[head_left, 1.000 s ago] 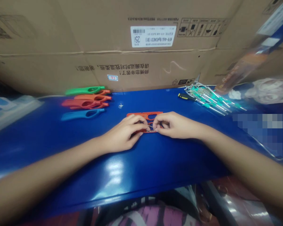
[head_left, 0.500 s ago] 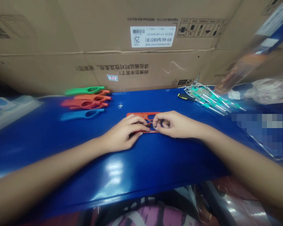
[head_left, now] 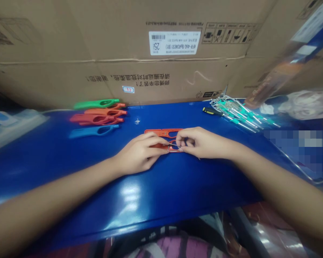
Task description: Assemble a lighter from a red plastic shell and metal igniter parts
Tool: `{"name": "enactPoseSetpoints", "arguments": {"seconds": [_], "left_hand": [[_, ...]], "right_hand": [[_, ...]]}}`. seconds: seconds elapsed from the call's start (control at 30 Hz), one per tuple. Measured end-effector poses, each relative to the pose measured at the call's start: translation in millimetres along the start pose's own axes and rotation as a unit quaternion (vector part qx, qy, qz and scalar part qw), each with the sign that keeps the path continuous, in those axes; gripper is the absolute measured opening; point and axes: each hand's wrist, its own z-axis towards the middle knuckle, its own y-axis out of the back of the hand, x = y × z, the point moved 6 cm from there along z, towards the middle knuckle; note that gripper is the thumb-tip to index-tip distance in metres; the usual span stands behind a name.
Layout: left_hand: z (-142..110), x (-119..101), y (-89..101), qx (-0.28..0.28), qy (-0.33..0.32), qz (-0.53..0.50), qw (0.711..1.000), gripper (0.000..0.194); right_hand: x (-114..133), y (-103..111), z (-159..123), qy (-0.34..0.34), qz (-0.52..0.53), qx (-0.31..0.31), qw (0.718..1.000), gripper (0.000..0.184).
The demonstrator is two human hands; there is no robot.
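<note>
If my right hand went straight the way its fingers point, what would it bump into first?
Probably your left hand: its fingertips face the right hand across a small gap by the orange parts. How their heights compare is hard to tell.

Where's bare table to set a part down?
Widest: the blue table on the near side of the left hand and right hand. Smaller: behind the orange pieces, between the white bits and the black-and-yellow tool. Crowded: back left, with coloured handles; back right, with metal rods.
</note>
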Motion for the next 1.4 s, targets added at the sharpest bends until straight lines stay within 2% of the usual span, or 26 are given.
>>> {"name": "enactPoseSetpoints", "arguments": {"seconds": [0.27,0.57,0.9,1.1,1.4], "left_hand": [[-0.6,-0.4,-1.1,0.002,-0.001,0.003,1.0,0.029],[0.7,1.0,-1.4,0.005,0.017,-0.026,1.0,0.035],[-0.6,2.5,-5.7,0.01,0.048,-0.05,0.998,0.034],[2.1,0.3,-2.6,0.005,0.032,-0.056,0.998,0.038],[3.7,0.8,-0.2,-0.013,0.041,-0.068,0.997,0.035]], "right_hand": [[0.5,0.9,0.9,0.067,-0.081,-0.043,0.994,0.011],[4.5,-0.1,-1.7,0.089,-0.092,-0.023,0.992,0.011],[3.5,-0.8,1.5,0.071,-0.084,-0.042,0.993,0.011],[4.2,2.0,-1.7,0.078,-0.079,-0.03,0.993,0.012],[1.2,4.1,-0.5,0.056,-0.078,-0.027,0.995,0.01]]}}
